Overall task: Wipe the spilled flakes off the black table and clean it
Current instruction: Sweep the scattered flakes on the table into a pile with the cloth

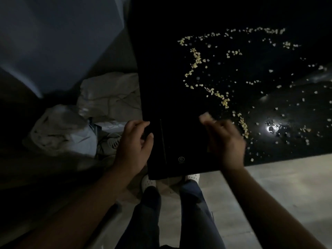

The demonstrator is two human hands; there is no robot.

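Observation:
Pale yellow flakes [196,59] lie scattered over the glossy black table [233,15], in curved lines and loose specks towards the right. At the table's near left corner a flat black cloth [181,144] with a small round logo overhangs the edge. My left hand [134,142] grips the cloth's left edge, fingers curled round it. My right hand [224,141] is blurred; its curled fingers hold the cloth's right side, just left of a line of flakes [243,125].
A lamp's bright reflection [270,128] glints on the tabletop at right. Crumpled pale bags or sheets [71,130] lie on the floor left of the table. My legs and white shoes [149,182] stand below the table's near edge on a light floor [278,186].

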